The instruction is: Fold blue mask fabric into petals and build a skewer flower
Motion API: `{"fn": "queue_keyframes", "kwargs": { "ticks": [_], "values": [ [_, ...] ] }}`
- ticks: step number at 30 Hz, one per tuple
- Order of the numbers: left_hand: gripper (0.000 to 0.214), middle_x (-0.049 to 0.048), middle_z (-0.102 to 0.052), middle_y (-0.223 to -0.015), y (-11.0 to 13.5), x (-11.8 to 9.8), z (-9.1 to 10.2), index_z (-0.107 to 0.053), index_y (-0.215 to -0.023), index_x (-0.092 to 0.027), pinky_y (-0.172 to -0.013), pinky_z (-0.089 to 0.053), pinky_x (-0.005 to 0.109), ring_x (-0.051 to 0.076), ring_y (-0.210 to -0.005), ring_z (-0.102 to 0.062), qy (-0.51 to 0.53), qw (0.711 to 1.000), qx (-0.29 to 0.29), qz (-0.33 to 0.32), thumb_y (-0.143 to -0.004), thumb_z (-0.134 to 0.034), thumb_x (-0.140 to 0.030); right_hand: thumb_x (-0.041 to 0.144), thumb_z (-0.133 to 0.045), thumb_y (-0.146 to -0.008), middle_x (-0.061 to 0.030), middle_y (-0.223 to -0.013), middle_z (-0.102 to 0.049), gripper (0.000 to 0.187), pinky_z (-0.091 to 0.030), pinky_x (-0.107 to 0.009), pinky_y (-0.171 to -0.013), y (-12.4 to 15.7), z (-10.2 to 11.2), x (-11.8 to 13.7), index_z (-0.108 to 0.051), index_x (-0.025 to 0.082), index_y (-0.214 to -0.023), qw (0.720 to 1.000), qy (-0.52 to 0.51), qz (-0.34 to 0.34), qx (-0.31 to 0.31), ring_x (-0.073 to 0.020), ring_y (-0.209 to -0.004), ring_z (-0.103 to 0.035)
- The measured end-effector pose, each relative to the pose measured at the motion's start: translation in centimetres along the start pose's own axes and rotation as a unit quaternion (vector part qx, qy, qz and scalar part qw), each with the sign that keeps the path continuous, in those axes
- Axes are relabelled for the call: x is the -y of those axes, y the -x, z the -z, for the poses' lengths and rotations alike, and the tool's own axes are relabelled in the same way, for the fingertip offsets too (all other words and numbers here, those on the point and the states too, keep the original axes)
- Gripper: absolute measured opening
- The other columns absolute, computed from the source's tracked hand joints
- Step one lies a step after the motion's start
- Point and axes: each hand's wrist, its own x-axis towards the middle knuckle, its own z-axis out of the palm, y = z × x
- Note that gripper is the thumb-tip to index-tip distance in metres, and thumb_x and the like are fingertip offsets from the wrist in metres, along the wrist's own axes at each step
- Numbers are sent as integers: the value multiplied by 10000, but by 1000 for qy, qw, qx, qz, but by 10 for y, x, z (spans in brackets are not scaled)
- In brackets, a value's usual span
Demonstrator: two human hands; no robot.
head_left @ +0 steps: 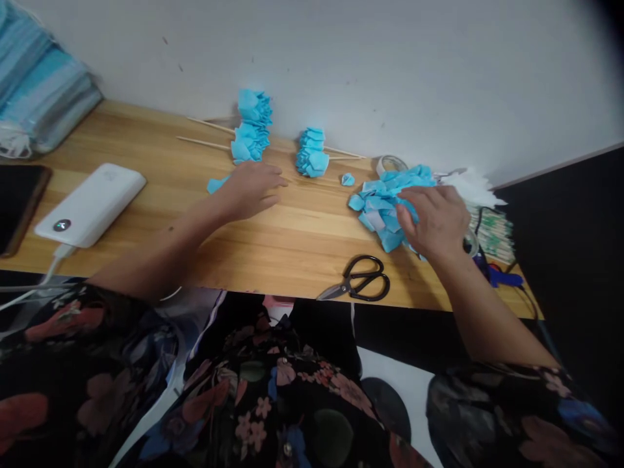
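Note:
My left hand (256,190) is over the wooden table with its fingers stretched and slightly apart, and nothing shows in them. A small blue paper piece (218,185) lies beside its wrist, partly covered. My right hand (435,218) reaches onto a loose pile of blue paper petals (385,211), thumb and fingers apart; part of the pile is hidden beneath it. Left of the pile lies a small blue rolled bud (347,179). Blue paper flowers on sticks rest at the back, one group (251,130) behind my left hand and another (312,153) nearer the middle.
Black-handled scissors (361,281) lie at the table's front edge. A tape roll (391,164), white paper (470,187), green-and-white sticks (494,234) and a blue tool handle (504,278) surround the pile. At left are a white power bank (92,205), a dark phone (19,201) and packed masks (43,84).

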Motion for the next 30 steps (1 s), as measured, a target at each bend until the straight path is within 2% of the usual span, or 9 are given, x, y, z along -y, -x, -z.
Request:
{"fn": "queue_keyframes", "kwargs": {
  "ticks": [3,6,11,15,18,22,24,26,30],
  "values": [
    [418,107,-664,-1495,-3,1,-7,-687,-1373,-229,-1171,-424,463,291,-1398,-599,33,999,-13,-9,-1026,-493,-358,444,-336,-1103,-144,-1402,-722,473,-443,-541,-1087,-32,-2,0,-707,219,-1291,998,46,-18,41,-383,-1308,-591],
    [415,147,-698,-1438,1,0,-14,-715,-1320,-171,-1163,-443,478,305,-1372,-623,69,997,-11,-16,-1018,-488,-343,447,-411,-1084,-155,-1591,-585,469,-371,-578,-1147,-63,-16,-2,-659,198,-1394,990,71,2,120,-407,-1445,-489],
    [377,139,-731,-1384,10,1,-18,-742,-1248,-180,-1151,-468,505,305,-1331,-649,107,994,-20,-11,-1007,-498,-338,421,-397,-1071,-213,-1413,-714,508,-385,-586,-1118,-71,-28,-9,-670,156,-1407,965,115,8,235,-404,-1309,-632],
    [370,134,-736,-1372,11,-1,-9,-737,-1253,-178,-1134,-477,489,302,-1307,-658,115,993,-27,-9,-1005,-507,-328,451,-388,-1057,-188,-1371,-745,507,-381,-593,-1128,-50,-19,-29,-711,210,-1364,957,129,7,259,-403,-1265,-670],
    [356,132,-747,-1346,11,-6,-3,-743,-1228,-179,-1102,-492,491,311,-1268,-673,108,994,-20,-11,-1002,-502,-314,473,-398,-1063,-179,-1427,-718,537,-392,-536,-1139,-43,-12,-45,-676,201,-1433,963,69,-29,260,-394,-1319,-649],
    [356,140,-753,-1321,11,-8,0,-746,-1217,-173,-1093,-498,498,320,-1247,-681,103,994,-13,-15,-1001,-496,-305,446,-386,-1095,-177,-1520,-652,544,-466,-404,-1009,-64,-9,-52,-611,177,-1511,976,-34,-130,173,-346,-1357,-631],
    [357,133,-758,-1311,11,-7,-1,-747,-1217,-180,-1090,-501,484,312,-1238,-684,97,995,-14,-15,-1000,-491,-304,437,-400,-1104,-202,-1483,-673,518,-456,-401,-946,-81,-15,-51,-646,166,-1471,979,-1,-133,154,-350,-1304,-658],
    [363,133,-760,-1309,11,-6,-2,-746,-1216,-176,-1086,-503,482,312,-1236,-686,93,995,-15,-14,-1000,-483,-305,409,-426,-1108,-239,-1351,-739,475,-425,-415,-917,-99,-28,-50,-721,128,-1352,975,71,-98,186,-339,-1185,-707],
    [377,148,-761,-1309,10,-5,-3,-744,-1215,-154,-1069,-508,495,324,-1225,-694,95,995,-7,-17,-1014,-471,-318,400,-569,-1060,-235,-1071,-812,398,-320,-503,-1044,-121,-61,-55,-791,71,-1089,960,152,-50,228,-289,-1017,-729]
  ]
}}
